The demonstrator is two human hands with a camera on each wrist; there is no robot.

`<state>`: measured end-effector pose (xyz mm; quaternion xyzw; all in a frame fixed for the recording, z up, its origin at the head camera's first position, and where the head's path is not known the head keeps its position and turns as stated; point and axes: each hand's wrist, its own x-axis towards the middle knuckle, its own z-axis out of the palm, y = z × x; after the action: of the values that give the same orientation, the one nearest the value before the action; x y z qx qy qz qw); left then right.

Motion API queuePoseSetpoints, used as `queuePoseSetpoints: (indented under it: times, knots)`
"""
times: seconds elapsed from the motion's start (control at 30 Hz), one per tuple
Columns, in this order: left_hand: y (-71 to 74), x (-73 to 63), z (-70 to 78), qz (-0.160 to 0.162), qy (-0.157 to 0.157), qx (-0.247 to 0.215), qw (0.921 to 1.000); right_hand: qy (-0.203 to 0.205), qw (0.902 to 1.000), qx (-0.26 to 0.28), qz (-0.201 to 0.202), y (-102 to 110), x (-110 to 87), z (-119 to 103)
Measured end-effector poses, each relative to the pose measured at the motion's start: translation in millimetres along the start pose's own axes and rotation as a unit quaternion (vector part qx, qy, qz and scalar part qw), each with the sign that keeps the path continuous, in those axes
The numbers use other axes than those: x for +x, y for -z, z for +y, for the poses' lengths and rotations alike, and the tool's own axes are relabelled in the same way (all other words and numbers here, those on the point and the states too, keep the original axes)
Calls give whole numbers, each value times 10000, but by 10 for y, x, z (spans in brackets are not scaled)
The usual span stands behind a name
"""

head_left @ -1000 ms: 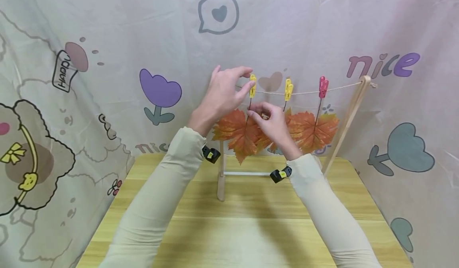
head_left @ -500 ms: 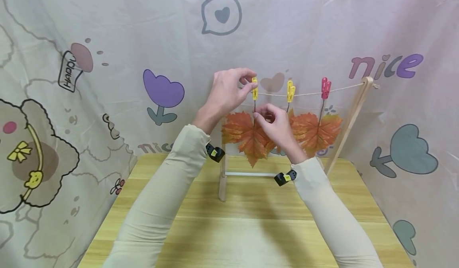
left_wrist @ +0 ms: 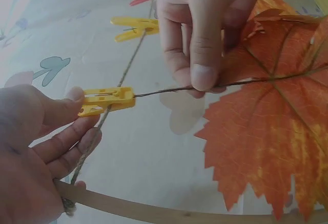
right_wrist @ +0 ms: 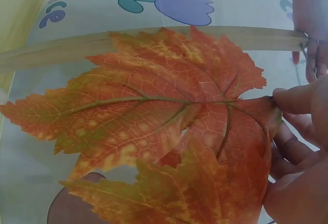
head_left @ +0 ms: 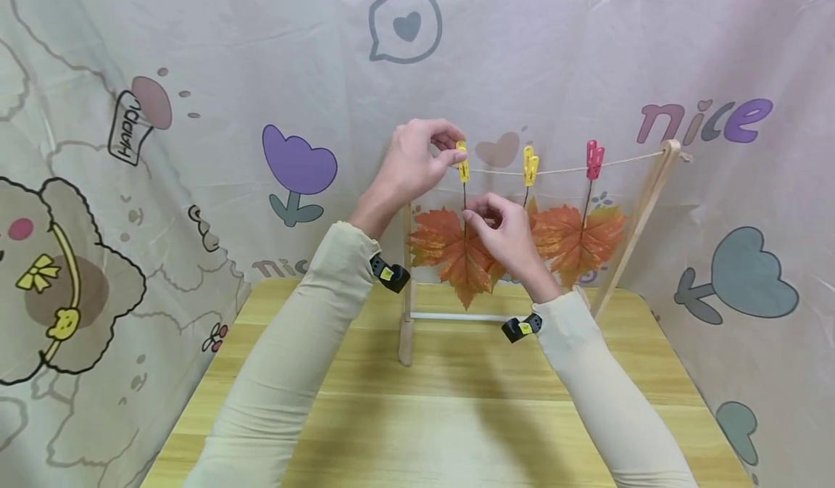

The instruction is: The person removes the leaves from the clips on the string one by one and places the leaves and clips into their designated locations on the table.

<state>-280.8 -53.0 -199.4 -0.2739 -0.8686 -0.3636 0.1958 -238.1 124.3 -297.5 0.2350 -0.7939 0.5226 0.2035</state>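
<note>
At the left part of a string (head_left: 561, 171), my left hand (head_left: 417, 158) pinches a yellow clothespin (left_wrist: 110, 100) between thumb and fingers. The clothespin sits on the string with the thin dark stem of an orange maple leaf (head_left: 457, 249) at its tip. Just below, my right hand (head_left: 505, 230) pinches that stem between thumb and forefinger, above the leaf blade. In the right wrist view the leaf (right_wrist: 154, 101) hangs from my fingertips and overlaps another leaf. Farther right, a second yellow clothespin (head_left: 530, 166) and a red clothespin (head_left: 594, 160) each hold a leaf stem.
The string is tied to a wooden frame (head_left: 636, 227) whose left post stands behind my left forearm. A white crossbar (head_left: 457, 317) joins its lower part. Below lies a wooden tabletop (head_left: 430, 430). A printed cloth (head_left: 554, 46) hangs behind and at both sides.
My left fingers have come in onto the yellow clothespin, from a looser hold. My right hand stays at the stem and has dropped slightly. The head view has shifted a little.
</note>
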Motion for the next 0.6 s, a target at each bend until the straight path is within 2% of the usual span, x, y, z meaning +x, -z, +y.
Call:
queuePoseSetpoints:
  times: [0.27, 0.6]
  knots:
    - [39, -23, -24, 324, 144, -609, 9975, -35, 9999, -96, 50, -52, 27, 336]
    - [58, -3, -73, 894, 22, -1212, 9886, 7, 9997, -226, 17, -54, 20, 389]
